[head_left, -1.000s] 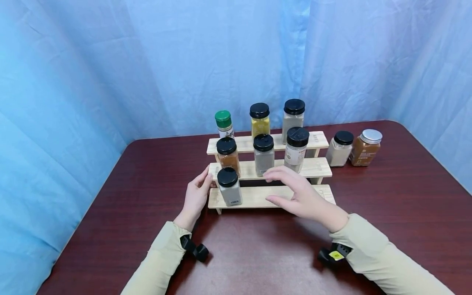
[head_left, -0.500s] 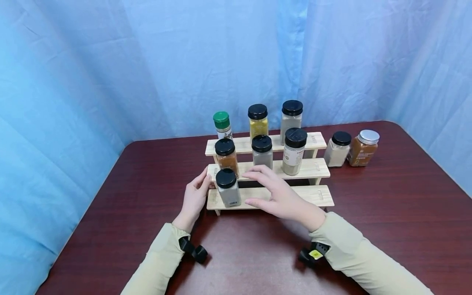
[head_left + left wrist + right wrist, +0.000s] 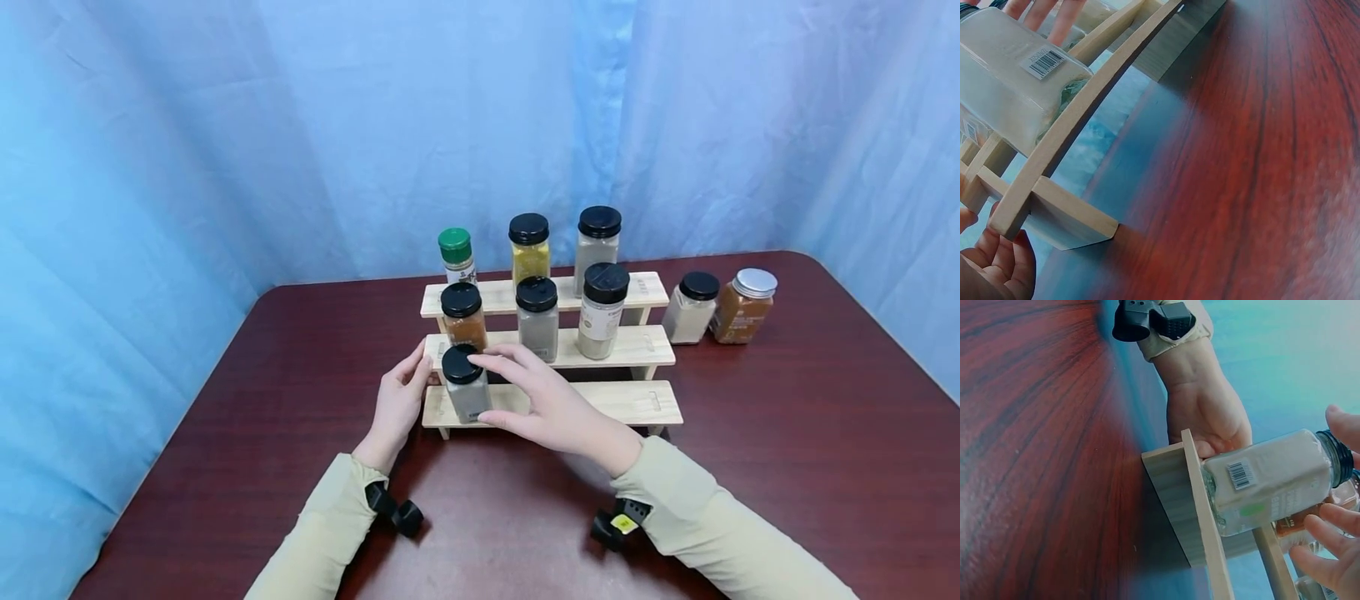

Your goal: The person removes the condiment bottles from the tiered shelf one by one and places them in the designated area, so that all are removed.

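Note:
A three-tier wooden spice rack (image 3: 622, 403) stands on the table, its left end held by my left hand (image 3: 397, 402). In the left wrist view, the fingers (image 3: 1004, 262) of that hand curl at the rack's end. A square glass jar of pale powder (image 3: 467, 398) with a black lid stands upright at the left of the lowest tier. My right hand (image 3: 551, 406) is beside this jar, thumb and fingers spread apart. The right wrist view has the hand (image 3: 1335, 550) around the jar's lid end, not closed on it; contact is unclear.
The middle tier holds an orange-brown jar (image 3: 465, 327), a grey jar (image 3: 537, 329) and a round shaker (image 3: 600, 323). On top stand a green-capped bottle (image 3: 459, 265), a yellow jar (image 3: 530, 257) and another grey jar (image 3: 597, 250). Right of the rack are a pale jar (image 3: 688, 317) and a silver-lidded brown jar (image 3: 740, 317).
My right hand has moved left along the front of the rack to the jar on the lowest tier. The left hand stays at the rack's left end.

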### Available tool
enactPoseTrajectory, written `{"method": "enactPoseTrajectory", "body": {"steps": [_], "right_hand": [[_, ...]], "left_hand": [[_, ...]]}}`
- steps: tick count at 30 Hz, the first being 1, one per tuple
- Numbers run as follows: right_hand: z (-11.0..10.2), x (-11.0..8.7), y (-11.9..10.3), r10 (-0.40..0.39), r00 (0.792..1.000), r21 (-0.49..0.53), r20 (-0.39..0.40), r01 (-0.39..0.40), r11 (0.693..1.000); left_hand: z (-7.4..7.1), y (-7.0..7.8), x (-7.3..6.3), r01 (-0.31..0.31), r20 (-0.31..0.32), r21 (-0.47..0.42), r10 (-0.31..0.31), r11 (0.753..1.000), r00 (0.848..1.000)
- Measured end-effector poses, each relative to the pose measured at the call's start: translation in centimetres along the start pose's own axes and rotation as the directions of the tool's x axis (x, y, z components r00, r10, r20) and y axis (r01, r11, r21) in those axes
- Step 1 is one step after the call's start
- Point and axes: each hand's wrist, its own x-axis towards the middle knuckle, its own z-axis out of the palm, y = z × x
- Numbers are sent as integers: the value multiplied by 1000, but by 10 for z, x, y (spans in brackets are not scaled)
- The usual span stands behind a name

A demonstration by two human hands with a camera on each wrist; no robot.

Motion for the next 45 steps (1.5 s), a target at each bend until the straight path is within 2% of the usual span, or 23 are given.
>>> {"method": "enactPoseTrajectory", "body": {"steps": [13, 23, 30, 33, 39, 45], "right_hand": [[17, 1, 7, 42, 999, 45, 8, -42, 998], [28, 3, 7, 9, 997, 2, -81, -9, 1000], [33, 4, 5, 28, 994, 69, -106, -21, 997], [36, 2, 5, 12, 992, 70, -126, -4, 998], [38, 2, 8, -62, 982, -20, -177, 59, 998], [38, 3, 13, -103, 981, 37, -165, 110, 993]], "left_hand": [[0, 0, 1, -9, -6, 19, 9, 1000, 1000], [-1, 1, -1, 19, 7, 15, -19, 1000, 1000], [0, 2, -1, -1, 16, 18, 0, 1000, 1000], [0, 1, 0, -6, 11, 14, 5, 1000, 1000], [1, 1, 0, -21, -25, 20, 22, 1000, 999], [1, 0, -1, -20, -17, 5, 20, 1000, 1000]]}}
